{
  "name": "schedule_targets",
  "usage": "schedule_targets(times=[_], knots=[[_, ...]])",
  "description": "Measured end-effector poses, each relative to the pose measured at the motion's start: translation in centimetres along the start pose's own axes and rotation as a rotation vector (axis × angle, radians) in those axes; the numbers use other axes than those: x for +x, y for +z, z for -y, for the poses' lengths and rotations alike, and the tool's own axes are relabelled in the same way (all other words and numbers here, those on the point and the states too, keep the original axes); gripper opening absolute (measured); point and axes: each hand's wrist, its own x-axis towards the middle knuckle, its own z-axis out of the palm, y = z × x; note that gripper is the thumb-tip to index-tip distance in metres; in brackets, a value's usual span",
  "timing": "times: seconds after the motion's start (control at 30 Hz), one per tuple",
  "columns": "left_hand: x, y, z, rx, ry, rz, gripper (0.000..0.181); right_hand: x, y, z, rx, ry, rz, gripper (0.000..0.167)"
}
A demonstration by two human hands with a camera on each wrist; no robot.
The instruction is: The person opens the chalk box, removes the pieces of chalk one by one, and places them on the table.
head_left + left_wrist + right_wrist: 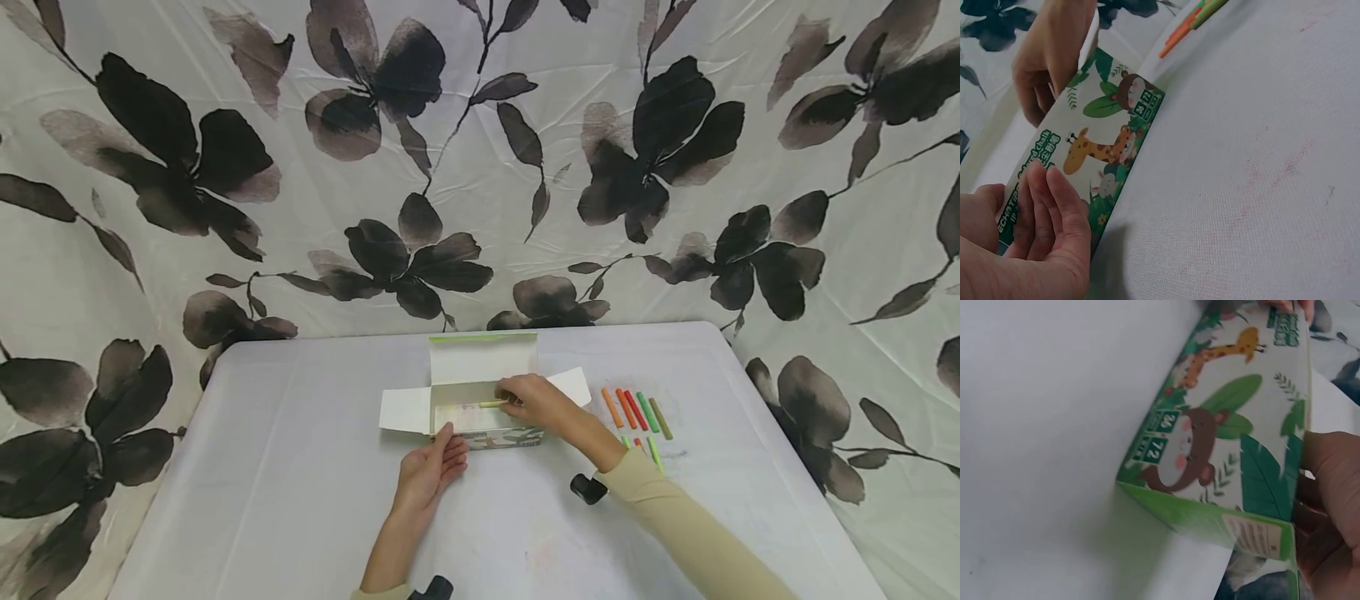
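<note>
An open chalk box (498, 439) stands on the table, its front printed with a giraffe and a bear. My left hand (427, 475) is at the box's front left, thumb at the rim and fingers against the printed front (1104, 131). Over the box's right half, my right hand (532, 400) pinches a pale yellow-green chalk stick (491, 404) that points left. The box wall hides the right fingertips in both wrist views. Pale contents (457, 415) show inside the box, too small to make out.
Right of the box lie several chalk sticks, among them an orange one (611, 407), a green one (648, 412) and an olive one (661, 418). More short pieces lie near the right forearm. The box's left flap (405, 410) and back lid (483, 358) stand folded out.
</note>
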Motion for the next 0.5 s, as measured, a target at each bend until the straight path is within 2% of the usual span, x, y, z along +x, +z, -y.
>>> schedule_targets(times=[0.2, 0.5], knots=[[0.1, 0.0, 0.1, 0.006, 0.005, 0.006, 0.057, -0.1, 0.9, 0.6, -0.074, 0.044, -0.015, 0.011], [-0.2, 0.0, -0.1, 0.01, 0.002, 0.015, 0.059, 0.4, 1.1, 1.2, -0.118, 0.087, 0.053, 0.012]])
